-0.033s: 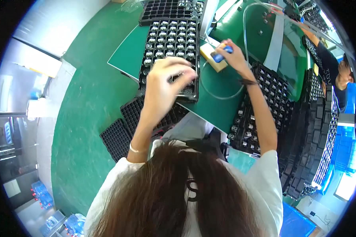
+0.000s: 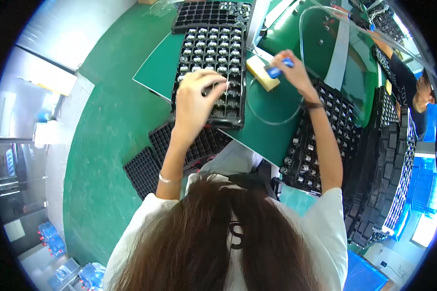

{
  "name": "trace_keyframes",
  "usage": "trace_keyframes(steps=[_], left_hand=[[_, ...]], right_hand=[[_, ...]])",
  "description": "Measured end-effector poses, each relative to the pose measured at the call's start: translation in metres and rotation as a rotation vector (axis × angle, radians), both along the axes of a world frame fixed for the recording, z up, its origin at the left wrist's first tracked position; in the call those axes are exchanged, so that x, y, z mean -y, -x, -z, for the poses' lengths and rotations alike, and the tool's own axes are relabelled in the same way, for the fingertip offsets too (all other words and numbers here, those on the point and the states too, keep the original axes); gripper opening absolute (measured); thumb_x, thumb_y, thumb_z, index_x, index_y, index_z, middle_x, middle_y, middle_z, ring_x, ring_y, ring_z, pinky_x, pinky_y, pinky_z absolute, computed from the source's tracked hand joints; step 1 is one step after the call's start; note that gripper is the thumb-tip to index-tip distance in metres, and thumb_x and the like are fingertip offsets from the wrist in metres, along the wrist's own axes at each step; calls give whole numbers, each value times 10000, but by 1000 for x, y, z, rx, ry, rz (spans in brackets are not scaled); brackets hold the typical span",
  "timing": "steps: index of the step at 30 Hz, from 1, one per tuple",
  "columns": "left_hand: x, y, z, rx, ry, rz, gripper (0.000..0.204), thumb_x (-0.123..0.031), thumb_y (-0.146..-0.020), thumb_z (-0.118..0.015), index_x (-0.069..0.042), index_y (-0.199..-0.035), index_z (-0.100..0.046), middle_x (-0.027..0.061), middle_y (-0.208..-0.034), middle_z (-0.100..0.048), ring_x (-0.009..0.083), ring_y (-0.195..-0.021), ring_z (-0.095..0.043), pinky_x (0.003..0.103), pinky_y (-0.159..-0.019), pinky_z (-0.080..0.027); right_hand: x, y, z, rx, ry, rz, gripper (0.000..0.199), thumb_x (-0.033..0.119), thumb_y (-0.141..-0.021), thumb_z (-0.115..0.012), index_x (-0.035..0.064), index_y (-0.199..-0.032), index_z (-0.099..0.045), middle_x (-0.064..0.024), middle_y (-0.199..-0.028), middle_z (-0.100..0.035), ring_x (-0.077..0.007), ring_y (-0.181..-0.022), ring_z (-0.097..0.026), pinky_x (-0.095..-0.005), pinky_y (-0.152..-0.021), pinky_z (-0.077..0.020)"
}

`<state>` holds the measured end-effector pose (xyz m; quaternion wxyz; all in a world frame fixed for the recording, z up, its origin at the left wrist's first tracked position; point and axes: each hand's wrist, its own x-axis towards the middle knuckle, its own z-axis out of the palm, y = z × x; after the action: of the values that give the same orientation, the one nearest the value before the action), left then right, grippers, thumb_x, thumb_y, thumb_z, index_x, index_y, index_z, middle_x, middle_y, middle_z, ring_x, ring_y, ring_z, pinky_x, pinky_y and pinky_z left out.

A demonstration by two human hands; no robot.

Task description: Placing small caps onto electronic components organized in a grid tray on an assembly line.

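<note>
A black compartment tray (image 2: 241, 97) holds rows of small silvery metal parts on the green table. Over its near half is my left hand (image 2: 195, 92), with thumb and forefinger drawn together at the tray's right-hand rows. A tiny pale bit shows at those fingertips, too small to name. My right hand (image 2: 294, 72) is closed round a blue-handled tool (image 2: 280, 69), whose kind I cannot make out. That tool hangs just right of a yellow sponge-like block (image 2: 263, 73), which lies on the table beside the tray.
Another black tray (image 2: 209, 13) stands behind the first. More filled trays (image 2: 320, 136) lie under my right forearm. A clear tube (image 2: 277, 123) loops on the green table (image 2: 257, 138). Dark trays (image 2: 142, 169) rest low at left. A co-worker (image 2: 407, 80) is at far right.
My right hand has shifted right with the blue tool, away from the yellow block. My left thumb and forefinger have closed toward each other and moved slightly left.
</note>
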<state>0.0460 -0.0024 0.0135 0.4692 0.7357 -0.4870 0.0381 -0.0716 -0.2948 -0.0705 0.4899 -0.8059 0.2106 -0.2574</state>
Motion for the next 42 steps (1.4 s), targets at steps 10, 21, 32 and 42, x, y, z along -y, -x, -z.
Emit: trace_keyframes(steps=[10, 21, 32, 42], left_hand=[[8, -76, 57, 86, -312, -27, 129, -118, -687, -691, -78, -810, -685, 75, -923, -580, 247, -893, -547, 326, -781, -432], [11, -61, 41, -713, 65, 60, 91, -84, -904, -476, 4, -885, -490, 169, -1039, -613, 155, -842, -605, 257, -739, -492], [41, 31, 29, -1169, 218, 303, 202, -229, -967, -361, -89, -993, -504, 50, -916, -602, 66, -800, -510, 201, -698, -386], [53, 76, -1, -761, 264, 420, 276, -85, -893, -483, -9, -1157, -451, 129, -841, -612, 165, -792, -603, 290, -738, -460]], right_hand=[[157, 71, -17, 67, -100, 538, 239, 269, -806, -630, 118, -965, -536, 33, -813, -547, -58, -726, -492, -227, -584, -382], [243, 40, 50, -318, 480, 723, 433, 409, -761, -599, 170, -1095, -462, -154, -945, -621, -390, -894, -572, -465, -718, -441], [167, 52, -14, 112, -5, 496, 321, 285, -816, -626, 33, -989, -528, -27, -809, -594, -74, -731, -550, -225, -619, -434], [-111, 87, -110, 225, -166, -16, 304, 231, -848, -600, 27, -1055, -509, -1, -913, -543, -77, -832, -505, -223, -758, -408]])
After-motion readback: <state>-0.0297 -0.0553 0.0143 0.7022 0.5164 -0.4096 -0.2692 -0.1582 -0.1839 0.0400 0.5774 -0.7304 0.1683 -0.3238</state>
